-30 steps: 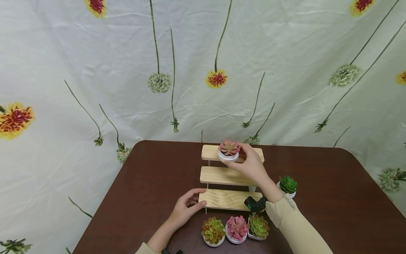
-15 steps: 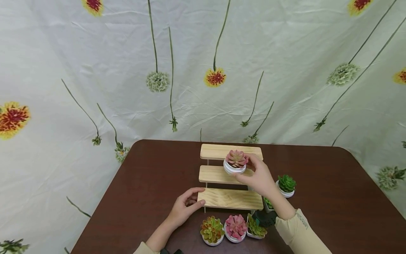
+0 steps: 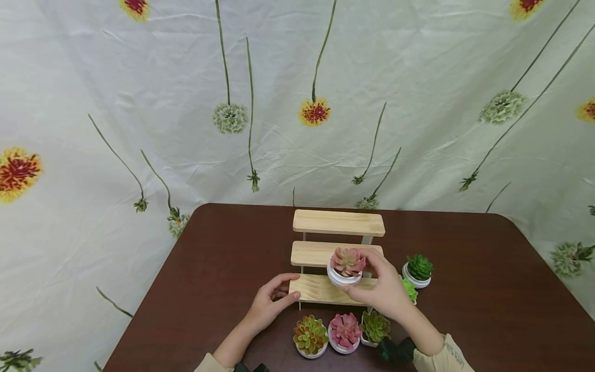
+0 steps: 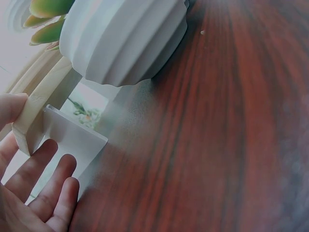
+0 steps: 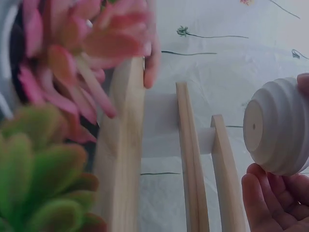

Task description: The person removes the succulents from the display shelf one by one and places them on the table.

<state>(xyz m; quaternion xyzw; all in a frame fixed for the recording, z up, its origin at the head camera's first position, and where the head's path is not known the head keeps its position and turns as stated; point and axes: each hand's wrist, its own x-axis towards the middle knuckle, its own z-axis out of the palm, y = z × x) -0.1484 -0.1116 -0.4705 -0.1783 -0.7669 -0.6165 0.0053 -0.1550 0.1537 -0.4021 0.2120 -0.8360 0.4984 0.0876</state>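
In the head view a three-tier wooden shelf stand point(image 3: 337, 222) with pale boards and white side supports stands on the table. My left hand point(image 3: 273, 304) grips the left end of its lowest board point(image 3: 312, 288), with the other fingers beside the white support point(image 4: 72, 137). My right hand point(image 3: 388, 289) holds a dusty-pink succulent in a white ribbed pot point(image 3: 347, 263), upright in front of the middle board and over the lowest one. In the right wrist view the underside of that pot point(image 5: 275, 128) shows, fingers round its side.
Before the stand sit three potted succulents: an orange-green one point(image 3: 310, 335), a pink one point(image 3: 345, 331) and a green one point(image 3: 375, 326). A dark green succulent point(image 3: 420, 267) and a bright green one point(image 3: 410, 290), partly hidden by the right hand, stand right. A flowered cloth point(image 3: 186, 103) hangs behind.
My right hand has brought the dusty-pink succulent down from the top board, past the middle one, toward the lowest, slightly rightward. My left hand keeps its hold on the lowest board.
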